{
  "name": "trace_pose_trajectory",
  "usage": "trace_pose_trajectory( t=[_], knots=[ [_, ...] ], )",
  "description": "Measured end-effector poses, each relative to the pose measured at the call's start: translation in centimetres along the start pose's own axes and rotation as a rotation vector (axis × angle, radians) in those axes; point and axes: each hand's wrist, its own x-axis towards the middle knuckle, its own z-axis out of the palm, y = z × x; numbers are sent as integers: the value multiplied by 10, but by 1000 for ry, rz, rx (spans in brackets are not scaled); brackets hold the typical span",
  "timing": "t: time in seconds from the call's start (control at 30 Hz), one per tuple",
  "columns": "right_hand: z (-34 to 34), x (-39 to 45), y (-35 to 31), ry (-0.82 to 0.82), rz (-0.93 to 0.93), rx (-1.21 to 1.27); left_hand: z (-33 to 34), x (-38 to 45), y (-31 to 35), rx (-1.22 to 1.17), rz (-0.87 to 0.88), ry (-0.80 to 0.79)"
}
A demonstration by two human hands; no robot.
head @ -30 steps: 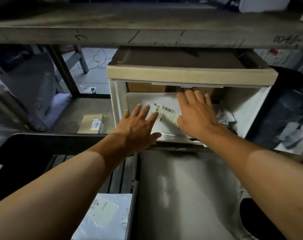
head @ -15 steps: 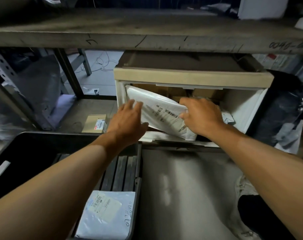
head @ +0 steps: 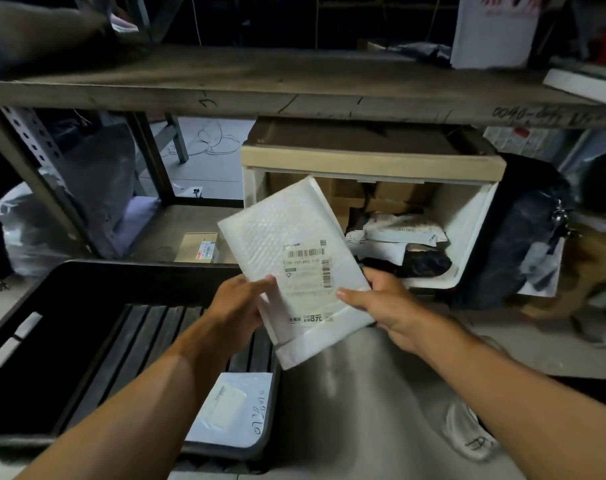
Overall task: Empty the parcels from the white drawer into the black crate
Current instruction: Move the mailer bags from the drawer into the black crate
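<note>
A white padded bubble-mailer parcel [head: 296, 268] with a printed barcode label is held up by both hands, tilted, in front of the white plastic drawer [head: 467, 216] and above the right edge of the black plastic crate [head: 86, 323]. The left hand [head: 237, 306] is curled round the parcel's lower left edge, thumb laid on the front face. The right hand [head: 381, 306] is closed on the lower right edge, thumb pressed across the label and the other fingers hidden behind the parcel.

The drawer is seen pulled open beneath a worn wooden shelf board [head: 294, 88]. Inside it, brown cardboard boxes [head: 381, 195] are stacked at the back, and crumpled white and dark plastic mailer bags [head: 403, 244] lie toward the front right corner.

In the crate, a flat white poly mailer with handwritten digits [head: 234, 408] lies at the near right corner, on the ribbed floor. A small tan cardboard box with a label [head: 199, 247] rests on the lower shelf, beyond the crate's far edge and left of the drawer.
</note>
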Motion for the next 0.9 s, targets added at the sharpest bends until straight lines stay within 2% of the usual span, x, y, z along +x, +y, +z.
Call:
trace_pose_trajectory(
  t=[0.2, 0.4, 0.6, 0.73, 0.77, 0.83, 0.9],
  knots=[
    [19, -1, 10, -85, 97, 73, -13, -1, 9, 21, 90, 78],
    [25, -1, 2, -121, 98, 275, -18, -9, 10, 117, 180, -28],
    [30, 3, 3, -159, 76, 352, -13, -10, 6, 123, 186, -30],
    [34, 5, 0, -85, 13, 396, -4, -4, 1, 507, 352, 221],
    [34, 5, -2, -63, -3, 417, 0, -4, 1, 601, 403, 236],
    [36, 7, -4, -39, -16, 449, 10, -7, 3, 710, 455, 177],
    [40, 9, -7, -36, -25, 463, 21, -9, 2, 722, 460, 79]
  ],
)
